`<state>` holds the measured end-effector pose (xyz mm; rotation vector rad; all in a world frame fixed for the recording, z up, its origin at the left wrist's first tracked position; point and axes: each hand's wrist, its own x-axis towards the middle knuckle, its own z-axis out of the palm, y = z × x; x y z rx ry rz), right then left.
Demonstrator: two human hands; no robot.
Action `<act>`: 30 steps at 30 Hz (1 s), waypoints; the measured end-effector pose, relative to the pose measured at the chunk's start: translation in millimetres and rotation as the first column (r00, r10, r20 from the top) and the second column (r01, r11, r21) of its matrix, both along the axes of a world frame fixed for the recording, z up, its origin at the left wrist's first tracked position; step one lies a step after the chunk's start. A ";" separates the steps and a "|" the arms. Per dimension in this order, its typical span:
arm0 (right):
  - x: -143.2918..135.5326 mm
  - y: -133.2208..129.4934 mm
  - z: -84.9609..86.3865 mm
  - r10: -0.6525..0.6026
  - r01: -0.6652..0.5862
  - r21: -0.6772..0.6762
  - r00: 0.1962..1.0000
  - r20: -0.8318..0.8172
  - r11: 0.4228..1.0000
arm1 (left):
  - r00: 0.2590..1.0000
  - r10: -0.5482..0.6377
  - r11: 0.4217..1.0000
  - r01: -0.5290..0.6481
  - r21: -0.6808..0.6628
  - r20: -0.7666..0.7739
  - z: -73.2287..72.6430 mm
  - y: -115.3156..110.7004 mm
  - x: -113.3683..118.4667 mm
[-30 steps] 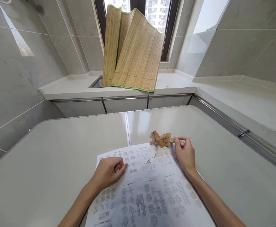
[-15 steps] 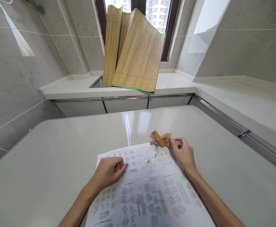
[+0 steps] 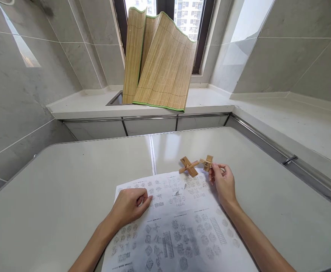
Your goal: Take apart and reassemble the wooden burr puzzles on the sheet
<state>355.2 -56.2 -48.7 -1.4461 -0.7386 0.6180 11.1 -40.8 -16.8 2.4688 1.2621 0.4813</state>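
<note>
Between the fingertips of my right hand is a small wooden puzzle piece marked with a dark figure like a 2, held just past the sheet's top right corner. Beside it to the left lies a cross of wooden puzzle pieces, a flat marked bar with a rounded stick across it. My left hand rests on the printed sheet, fingers curled in; whether anything is inside them is hidden. Small line drawings of puzzle shapes cover the paper.
The sheet lies on a glossy pale table with a seam running away from me. Beyond its far edge, a folded bamboo mat leans on the window ledge. A metal rail runs along the right wall.
My right hand has shifted slightly right, carrying the piece marked 2 away from the wooden cross and turning it. The cross and my left hand stay in place.
</note>
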 end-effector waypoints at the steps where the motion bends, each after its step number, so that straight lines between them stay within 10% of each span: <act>1: 0.2 0.4 2.1 0.027 -0.023 0.044 0.997 -0.078 0.999 | 1.000 -0.002 1.000 0.002 0.003 -0.002 0.0 -0.2 0.0; 13: -15.3 -11.0 28.8 0.528 -0.497 0.182 0.773 -0.352 0.849 | 0.999 -0.018 0.999 0.020 0.034 -0.051 2.2 -3.5 -0.8; 20: -33.5 -26.8 33.4 0.803 -0.823 0.183 0.436 -0.406 0.538 | 0.985 0.017 0.999 -0.009 -0.046 0.173 13.8 -26.1 21.5; 26: -46.3 -29.1 17.3 0.936 -0.947 0.245 0.120 -0.330 0.208 | 0.895 -0.025 0.933 0.181 -0.312 0.445 5.5 -41.6 37.0; 30: -51.1 -28.4 12.6 0.948 -0.967 0.237 0.015 -0.319 0.095 | 0.868 -0.071 0.900 0.268 -0.345 0.491 2.6 -41.8 36.4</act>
